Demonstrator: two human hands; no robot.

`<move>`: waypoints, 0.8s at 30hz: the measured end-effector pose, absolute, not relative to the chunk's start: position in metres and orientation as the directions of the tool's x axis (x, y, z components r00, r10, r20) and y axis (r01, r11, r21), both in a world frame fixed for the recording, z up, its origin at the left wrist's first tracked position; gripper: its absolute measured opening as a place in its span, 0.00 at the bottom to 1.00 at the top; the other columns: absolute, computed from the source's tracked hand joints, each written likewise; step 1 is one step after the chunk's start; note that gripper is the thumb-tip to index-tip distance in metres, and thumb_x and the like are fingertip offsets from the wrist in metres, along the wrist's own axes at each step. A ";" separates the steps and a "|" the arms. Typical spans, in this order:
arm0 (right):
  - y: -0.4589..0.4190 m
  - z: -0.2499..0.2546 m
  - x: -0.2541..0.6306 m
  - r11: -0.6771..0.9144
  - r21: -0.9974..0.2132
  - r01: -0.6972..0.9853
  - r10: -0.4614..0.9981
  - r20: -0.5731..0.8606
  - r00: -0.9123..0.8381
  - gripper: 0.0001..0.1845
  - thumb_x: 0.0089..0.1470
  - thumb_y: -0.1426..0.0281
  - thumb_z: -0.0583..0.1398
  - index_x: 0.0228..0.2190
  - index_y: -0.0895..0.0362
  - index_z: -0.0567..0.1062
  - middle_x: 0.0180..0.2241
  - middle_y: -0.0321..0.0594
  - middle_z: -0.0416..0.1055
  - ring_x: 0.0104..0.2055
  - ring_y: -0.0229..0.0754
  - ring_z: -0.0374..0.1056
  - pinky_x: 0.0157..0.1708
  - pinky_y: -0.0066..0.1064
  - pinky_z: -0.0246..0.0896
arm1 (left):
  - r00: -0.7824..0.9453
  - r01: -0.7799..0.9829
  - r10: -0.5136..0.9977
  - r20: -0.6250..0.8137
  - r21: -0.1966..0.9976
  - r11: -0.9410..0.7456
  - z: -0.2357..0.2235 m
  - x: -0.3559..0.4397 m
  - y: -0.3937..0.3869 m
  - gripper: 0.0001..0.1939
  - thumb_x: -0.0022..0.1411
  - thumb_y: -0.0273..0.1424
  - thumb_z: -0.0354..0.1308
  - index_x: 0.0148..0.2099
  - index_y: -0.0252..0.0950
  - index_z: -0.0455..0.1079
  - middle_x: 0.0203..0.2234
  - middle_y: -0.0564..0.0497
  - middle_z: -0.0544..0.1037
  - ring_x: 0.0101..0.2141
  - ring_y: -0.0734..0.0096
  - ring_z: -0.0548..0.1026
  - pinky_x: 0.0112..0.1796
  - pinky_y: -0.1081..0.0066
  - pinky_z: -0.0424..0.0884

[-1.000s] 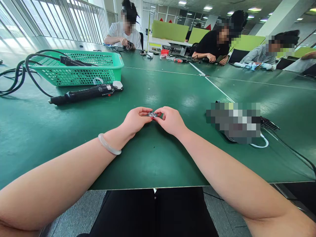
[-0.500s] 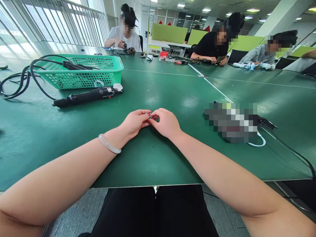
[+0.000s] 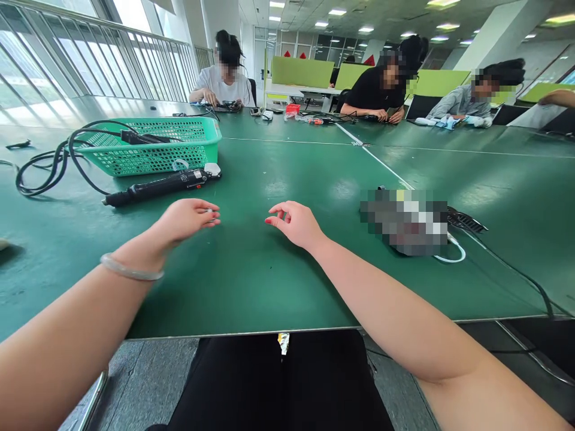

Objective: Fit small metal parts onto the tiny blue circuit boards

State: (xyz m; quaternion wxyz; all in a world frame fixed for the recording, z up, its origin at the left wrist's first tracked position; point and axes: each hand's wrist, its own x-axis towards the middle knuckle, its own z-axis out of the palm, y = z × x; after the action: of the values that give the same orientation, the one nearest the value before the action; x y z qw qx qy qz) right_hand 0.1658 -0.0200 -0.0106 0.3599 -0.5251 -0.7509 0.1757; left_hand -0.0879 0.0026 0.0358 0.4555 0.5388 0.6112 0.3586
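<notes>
My left hand (image 3: 185, 220), with a pale bangle (image 3: 130, 269) on its wrist, hovers over the green table (image 3: 238, 281) just in front of the black electric screwdriver (image 3: 164, 187). Its fingers are closed together, and a tiny light-coloured bit shows between them, too small to name. Across a gap to the right, my right hand (image 3: 294, 222) has its fingers curved and the thumb apart from them. Nothing can be seen in it. A red nail shows on the thumb.
A green plastic basket (image 3: 153, 149) with black cables stands behind the screwdriver. To the right lies a blurred-out object (image 3: 408, 221) beside a black cable (image 3: 516, 266). Several people sit working along the far side. The table's front edge runs above my lap.
My hands were together, fingers touching around small shiny bits. Now they are apart: the left has moved left toward the screwdriver, while the right stays near its place. The view has shifted slightly.
</notes>
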 end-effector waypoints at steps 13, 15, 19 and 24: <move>-0.019 -0.009 0.167 0.382 -0.669 0.637 0.921 0.334 -0.202 0.26 0.56 0.47 0.52 0.35 0.55 0.76 0.32 0.37 0.69 0.28 0.34 0.60 0.31 0.29 0.54 | -0.211 0.912 0.970 0.118 0.381 0.152 0.039 -0.189 -0.007 0.13 0.51 0.45 0.64 0.33 0.45 0.69 0.16 0.65 0.72 0.32 0.68 0.67 0.31 0.74 0.53; -0.019 -0.009 0.167 0.370 -0.673 0.640 0.926 0.324 -0.194 0.26 0.56 0.47 0.52 0.35 0.55 0.76 0.32 0.37 0.69 0.28 0.34 0.60 0.30 0.29 0.54 | -0.210 0.924 0.969 0.128 0.350 0.154 0.042 -0.187 -0.006 0.14 0.51 0.47 0.63 0.34 0.45 0.70 0.17 0.63 0.73 0.32 0.66 0.68 0.31 0.73 0.54; -0.019 -0.009 0.166 0.343 -0.692 0.635 0.938 0.294 -0.186 0.26 0.56 0.47 0.52 0.35 0.55 0.76 0.34 0.38 0.70 0.28 0.34 0.60 0.30 0.29 0.54 | -0.246 0.949 0.969 0.019 0.206 0.237 0.050 -0.183 -0.008 0.18 0.50 0.47 0.60 0.39 0.43 0.73 0.29 0.57 0.80 0.37 0.60 0.72 0.31 0.72 0.58; -0.019 -0.009 0.165 0.337 -0.692 0.639 0.940 0.286 -0.186 0.26 0.57 0.48 0.52 0.35 0.55 0.76 0.34 0.39 0.70 0.27 0.33 0.60 0.30 0.29 0.54 | -0.220 0.961 0.975 -0.003 0.170 0.217 0.051 -0.181 -0.008 0.20 0.51 0.47 0.58 0.42 0.40 0.73 0.40 0.50 0.79 0.43 0.60 0.74 0.34 0.72 0.61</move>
State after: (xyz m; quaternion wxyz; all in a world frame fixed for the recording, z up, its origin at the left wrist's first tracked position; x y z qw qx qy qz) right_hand 0.1649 -0.0186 -0.0089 0.3491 -0.5338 -0.7394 0.2156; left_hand -0.1807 -0.0081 0.0513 0.0543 0.6221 0.7783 0.0656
